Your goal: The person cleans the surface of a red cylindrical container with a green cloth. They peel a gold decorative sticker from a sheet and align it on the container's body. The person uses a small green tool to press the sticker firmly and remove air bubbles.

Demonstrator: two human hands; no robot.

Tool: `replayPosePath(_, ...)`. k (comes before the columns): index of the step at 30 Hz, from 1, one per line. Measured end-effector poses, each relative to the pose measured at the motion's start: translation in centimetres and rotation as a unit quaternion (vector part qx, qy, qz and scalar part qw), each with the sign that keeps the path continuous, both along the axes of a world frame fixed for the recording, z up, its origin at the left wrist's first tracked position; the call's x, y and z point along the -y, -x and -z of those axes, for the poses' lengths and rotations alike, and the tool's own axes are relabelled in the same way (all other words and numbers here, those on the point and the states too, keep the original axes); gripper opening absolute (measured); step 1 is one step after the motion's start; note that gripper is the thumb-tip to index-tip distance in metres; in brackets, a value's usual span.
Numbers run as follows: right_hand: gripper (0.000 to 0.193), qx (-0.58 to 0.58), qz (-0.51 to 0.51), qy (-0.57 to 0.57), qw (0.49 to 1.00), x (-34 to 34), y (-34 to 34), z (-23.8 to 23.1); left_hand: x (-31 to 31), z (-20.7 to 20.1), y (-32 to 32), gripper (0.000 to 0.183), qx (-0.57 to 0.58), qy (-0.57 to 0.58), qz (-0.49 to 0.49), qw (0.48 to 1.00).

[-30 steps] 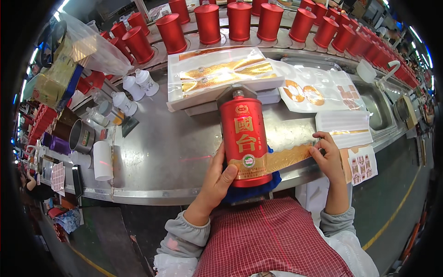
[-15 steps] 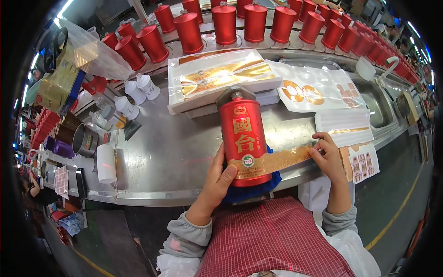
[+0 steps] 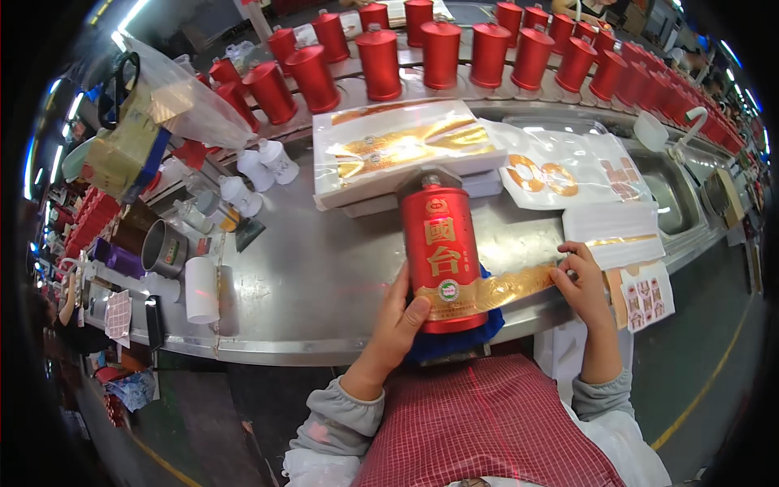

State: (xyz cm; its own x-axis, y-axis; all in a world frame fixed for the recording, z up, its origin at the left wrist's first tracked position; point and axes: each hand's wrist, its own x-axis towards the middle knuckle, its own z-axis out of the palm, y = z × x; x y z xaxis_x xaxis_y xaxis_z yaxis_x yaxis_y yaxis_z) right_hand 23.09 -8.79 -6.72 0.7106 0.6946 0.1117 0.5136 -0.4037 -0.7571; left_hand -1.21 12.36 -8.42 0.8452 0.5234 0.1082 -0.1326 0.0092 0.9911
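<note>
A red bottle with gold print leans back on a stand over a blue cloth at the table's near edge. My left hand grips its lower left side, the thumb pressed on the front near the bottom. Around the bottle's lower front lies a gold label strip with a wavy upper edge. Its free part stretches off to the right, away from the bottle. My right hand pinches that far end between thumb and fingertips, other fingers curled. The bottle's back is hidden.
Behind the bottle lies a stack of gold label sheets; more label sheets lie to its right, by a sink. Red bottles line the far conveyor. White figurine-shaped bottles, a metal pot and a white roll stand left.
The view has shifted slightly, so the table appears lower and farther right. Against the table, the far row of red bottles has moved left. Both hands keep their holds.
</note>
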Motion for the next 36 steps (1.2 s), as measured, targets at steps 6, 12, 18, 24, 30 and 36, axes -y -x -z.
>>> replayPosePath(6,0.014,0.034,-0.016,-0.020,0.999,0.7,-0.1,0.9,1.8,1.1,0.8,0.089,-0.025,-0.106,-0.115,0.987)
replayPosePath(12,0.015,0.046,-0.030,-0.018,0.998,0.9,-0.4,1.1,5.4,-1.1,2.1,0.068,-0.017,-0.494,-0.207,0.844)
replayPosePath(18,0.016,0.068,-0.050,-0.026,0.996,0.4,-1.0,1.1,5.6,1.2,2.2,0.061,-0.003,-0.425,-0.255,0.868)
replayPosePath(24,0.016,0.061,-0.052,-0.040,0.996,0.2,-1.0,1.6,6.1,3.5,2.3,0.061,-0.008,-0.369,-0.255,0.894)
replayPosePath(30,0.017,0.055,-0.053,-0.044,0.996,0.1,-0.6,0.7,6.2,1.3,3.3,0.057,-0.009,-0.453,-0.268,0.850)
replayPosePath(36,0.014,0.046,-0.041,-0.045,0.997,0.0,-1.0,1.6,5.3,-2.0,1.9,0.062,-0.043,-0.641,-0.174,0.746)
